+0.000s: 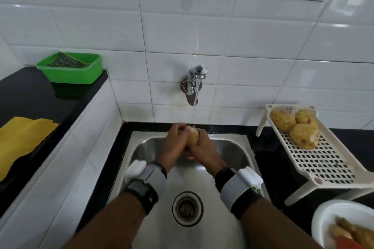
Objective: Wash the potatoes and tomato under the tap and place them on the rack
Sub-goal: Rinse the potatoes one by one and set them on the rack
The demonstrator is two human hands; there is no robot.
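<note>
Over the steel sink [238, 153], my left hand [175, 144] and my right hand [203, 150] are both wrapped around one yellow-brown potato [193, 137]. It sits just below the chrome wall tap [194, 85], from which a thin stream of water runs. Three more potatoes [296, 126] lie at the far end of the white perforated rack [327, 163] to the right of the sink. A white bowl [332, 216] at the bottom right holds blurred pale pieces and something red [347, 243], perhaps the tomato.
The sink drain [187, 208] lies in the near part of the basin. On the raised black counter to the left stand a green plastic tub [70, 73] and a yellow cloth [22, 143]. White tiled wall rises behind the tap.
</note>
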